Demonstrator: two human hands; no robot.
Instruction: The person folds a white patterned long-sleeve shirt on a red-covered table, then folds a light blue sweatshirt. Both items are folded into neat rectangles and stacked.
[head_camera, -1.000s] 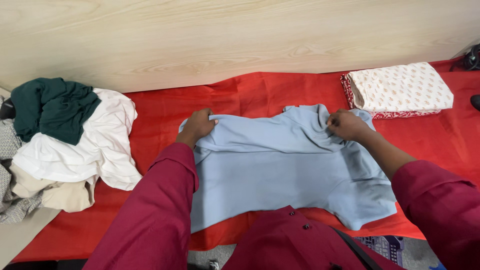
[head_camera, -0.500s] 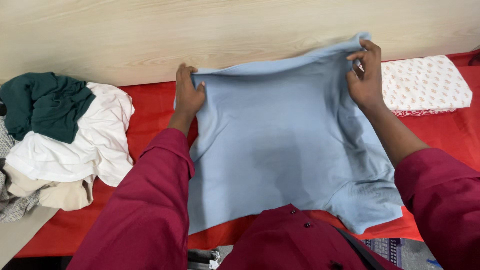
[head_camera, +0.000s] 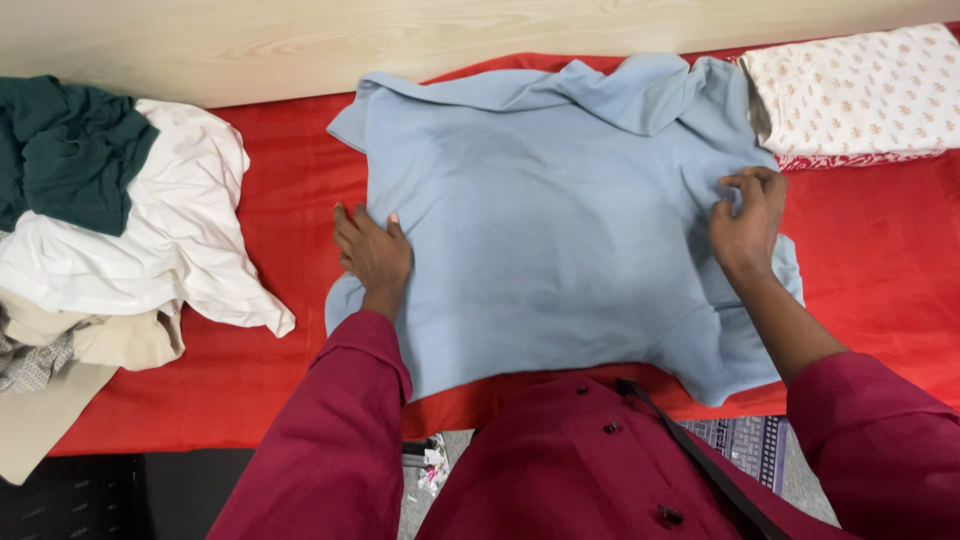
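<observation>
Two hands on one garment. Pale blue shirt (head_camera: 550, 220) lies spread flat on the red cloth (head_camera: 270, 200) covering the work surface, its far edge rumpled and folded over just short of the light wooden panel (head_camera: 300, 40) behind.

Left hand (head_camera: 372, 250): flat, palm down, fingers spread a little, pressing on the shirt's left edge with fingertips pointing away from the body.

Right hand (head_camera: 748, 222): resting on the shirt's right side, fingers curled and drawn together over a small fold of fabric (whether it truly pinches the cloth or only rests there, cannot tell).

Both arms in dark maroon sleeves (head_camera: 330, 430); the near hem of the shirt touches the person's front.

Left of the shirt, well apart: loose heap of clothes, a white garment (head_camera: 160, 240) with a dark green one (head_camera: 70, 150) on top, beige pieces beneath.

Far right corner: folded cream printed cloth (head_camera: 860, 90), just beside the shirt's rumpled top edge
</observation>
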